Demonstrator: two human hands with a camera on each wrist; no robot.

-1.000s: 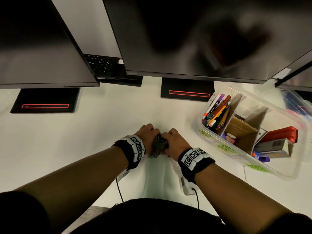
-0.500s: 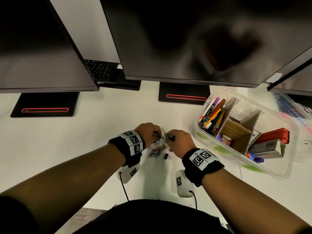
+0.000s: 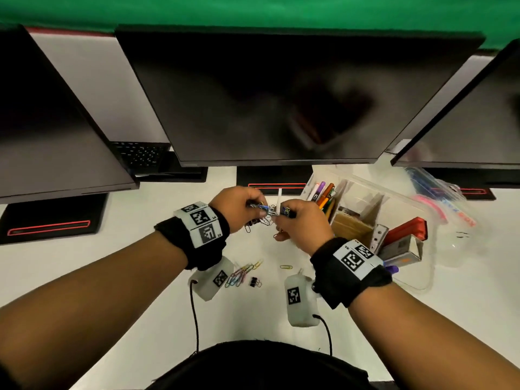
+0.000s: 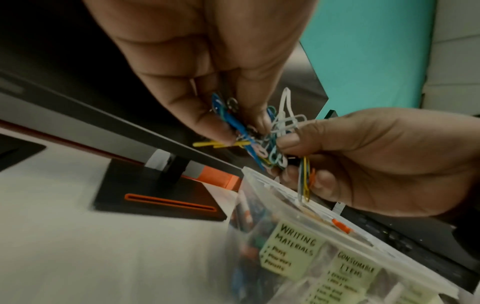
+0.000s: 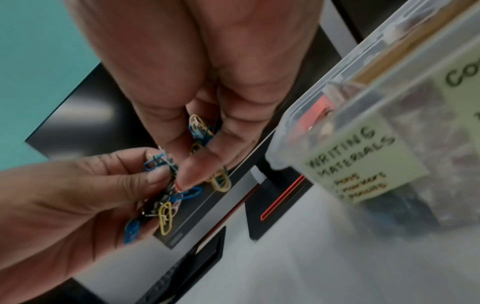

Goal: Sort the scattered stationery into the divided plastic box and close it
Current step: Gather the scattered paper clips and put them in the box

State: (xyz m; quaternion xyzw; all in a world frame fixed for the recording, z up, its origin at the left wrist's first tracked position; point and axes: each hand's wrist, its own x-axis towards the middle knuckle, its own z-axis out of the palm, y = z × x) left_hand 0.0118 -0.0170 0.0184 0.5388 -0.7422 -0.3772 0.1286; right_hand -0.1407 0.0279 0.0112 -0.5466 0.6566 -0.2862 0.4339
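Here the left hand (image 3: 236, 209) and right hand (image 3: 302, 223) are raised above the counter (image 3: 98, 266), each grip pinching a tangled cluster of paper clips (image 3: 268, 213) between them, just left of the open plastic box (image 3: 422, 209). More loose clips (image 3: 243, 273) lie on the counter below.

Both forearms reach forward, hands raised above desk, close together, knuckles up. Left hand (image 3: 239, 208) fingertips (image 4: 221, 131) bunched, pinching paper clips (image 4: 262, 144). Right hand (image 3: 302, 223) fingers curled, thumb and fingertips pinching same tangled bunch. Black bands on both wrists.
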